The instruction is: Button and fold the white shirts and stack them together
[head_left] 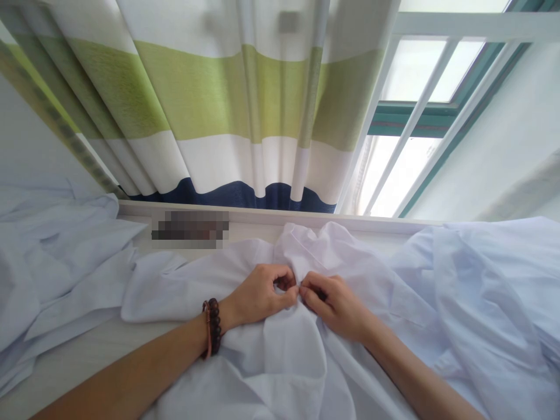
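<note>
A white garment (293,350) lies spread and wrinkled on the white surface, its collar part toward the far edge. My left hand (265,294), with dark beads and a brown band at the wrist, pinches the front of the garment near its middle. Touching or nearly touching it from the right, my right hand (332,303) pinches the same spot with thumb and fingers. Whatever small part sits between the fingertips is hidden.
More white cloth is heaped at the left (56,256) and at the right (490,291). A raised white edge (262,217) runs along the back. Behind it hang a striped curtain (210,99) and white window bars (411,122). A blurred-out patch (190,229) lies back left.
</note>
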`<state>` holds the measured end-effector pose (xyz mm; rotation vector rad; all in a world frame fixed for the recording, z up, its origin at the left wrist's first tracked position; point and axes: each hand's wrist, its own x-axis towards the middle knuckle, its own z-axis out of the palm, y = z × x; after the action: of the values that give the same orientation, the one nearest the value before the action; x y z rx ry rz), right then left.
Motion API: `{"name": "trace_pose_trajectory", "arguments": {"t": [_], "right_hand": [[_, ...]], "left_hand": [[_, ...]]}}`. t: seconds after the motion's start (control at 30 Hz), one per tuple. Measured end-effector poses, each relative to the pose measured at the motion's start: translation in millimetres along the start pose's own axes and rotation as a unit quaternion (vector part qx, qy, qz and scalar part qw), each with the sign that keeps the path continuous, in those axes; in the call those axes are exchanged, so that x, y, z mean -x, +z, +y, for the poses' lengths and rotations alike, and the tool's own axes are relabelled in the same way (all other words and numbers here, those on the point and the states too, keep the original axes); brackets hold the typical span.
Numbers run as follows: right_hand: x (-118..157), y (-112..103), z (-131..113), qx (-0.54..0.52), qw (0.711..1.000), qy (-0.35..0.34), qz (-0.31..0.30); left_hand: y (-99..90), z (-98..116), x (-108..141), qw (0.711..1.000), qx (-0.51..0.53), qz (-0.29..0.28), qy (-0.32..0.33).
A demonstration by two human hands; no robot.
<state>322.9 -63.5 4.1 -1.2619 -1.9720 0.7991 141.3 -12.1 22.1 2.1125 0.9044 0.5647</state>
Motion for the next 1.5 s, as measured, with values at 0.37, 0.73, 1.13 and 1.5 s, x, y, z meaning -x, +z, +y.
{"name": "trace_pose_trajectory", "arguments": {"t": [0.37,0.73,1.13,1.5], "right_hand": [[0,3,-1,0.046,0.999,-0.006,0.004],[-4,-6,3,-0.232,0.97,0.046,-0.058],[-12,-14,14,-0.213,0.959,0.109,0.152],[-34,-35,23,-0.15,0.973,0.13,0.12]], "left_hand": [[4.9,-5,2,0.999,-0.023,0.029,0.006],[-8.8,-12,-4,0.993,0.104,-0.061,-0.011],[-27.4,20,14,0.976,-0.145,-0.157,0.046],[-39.5,45,17,0.926,-0.349,-0.146,0.0]]}}
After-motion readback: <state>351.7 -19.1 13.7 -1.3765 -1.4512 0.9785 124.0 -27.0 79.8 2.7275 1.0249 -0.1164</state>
